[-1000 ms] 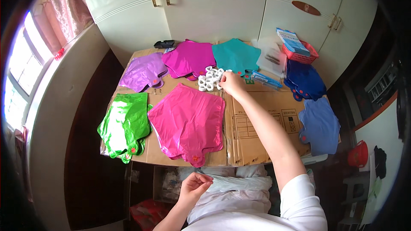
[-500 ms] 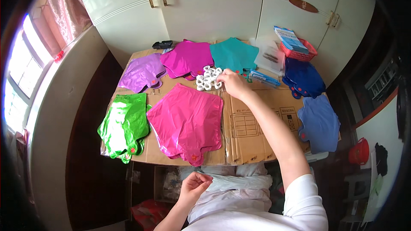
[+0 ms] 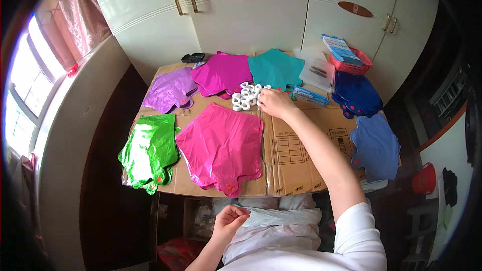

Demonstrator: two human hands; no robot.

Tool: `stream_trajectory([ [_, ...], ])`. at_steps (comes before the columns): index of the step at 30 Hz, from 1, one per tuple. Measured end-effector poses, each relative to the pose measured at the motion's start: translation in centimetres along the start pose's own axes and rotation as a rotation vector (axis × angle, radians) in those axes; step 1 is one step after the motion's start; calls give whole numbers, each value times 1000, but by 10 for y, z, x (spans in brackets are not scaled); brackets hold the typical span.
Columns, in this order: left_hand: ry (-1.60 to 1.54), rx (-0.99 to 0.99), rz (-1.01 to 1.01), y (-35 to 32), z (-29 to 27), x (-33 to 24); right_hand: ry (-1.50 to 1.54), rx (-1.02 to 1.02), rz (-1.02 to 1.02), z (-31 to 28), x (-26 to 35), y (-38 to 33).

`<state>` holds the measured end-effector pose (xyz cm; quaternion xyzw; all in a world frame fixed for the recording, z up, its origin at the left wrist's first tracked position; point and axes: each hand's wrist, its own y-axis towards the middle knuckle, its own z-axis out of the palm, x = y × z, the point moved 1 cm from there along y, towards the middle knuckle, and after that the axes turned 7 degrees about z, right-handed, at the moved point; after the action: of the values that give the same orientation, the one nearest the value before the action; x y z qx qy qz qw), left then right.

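Beside a loose heap of small white rings (image 3: pixel 245 96), my right hand (image 3: pixel 277 104) reaches in from the right with its fingers closed. The fingertips are at the heap's right edge and appear to pinch one ring, mostly covered by the hand. Over my lap, just below the table's front edge, my left hand (image 3: pixel 231 219) has its fingers curled and thumb drawn in; whatever it may hold is too small to make out. Between the two hands lies a large pink foil balloon (image 3: pixel 221 145), flat and star-like, with a small red mark on its lower tab.
Flat foil balloons ring the cardboard-topped table (image 3: pixel 296 170): green (image 3: pixel 149 145), lilac (image 3: pixel 168 88), magenta (image 3: pixel 221 73), teal (image 3: pixel 276 68), navy (image 3: pixel 357 93) and grey-blue (image 3: pixel 375 145). At the back right are clear plastic bags (image 3: pixel 316 70), blue packets (image 3: pixel 311 95) and a red basket (image 3: pixel 359 64).
My right hand has shifted slightly toward me along the right side of the ring heap. The left hand stays nearly where it was. The whole view has tilted a little.
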<state>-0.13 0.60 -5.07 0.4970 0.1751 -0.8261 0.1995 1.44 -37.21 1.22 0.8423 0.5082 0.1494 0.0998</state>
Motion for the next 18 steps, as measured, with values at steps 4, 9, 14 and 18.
stream_trajectory([
  [4,2,2,-19,1,2,4,-74,-5,68,8,1,3],
  [9,7,0,-17,0,-2,5,-86,24,104,-2,17,2],
  [14,-3,48,-35,0,-4,8,-149,-49,186,8,13,7],
  [18,5,39,-45,0,-5,10,-85,0,290,-6,26,6],
])
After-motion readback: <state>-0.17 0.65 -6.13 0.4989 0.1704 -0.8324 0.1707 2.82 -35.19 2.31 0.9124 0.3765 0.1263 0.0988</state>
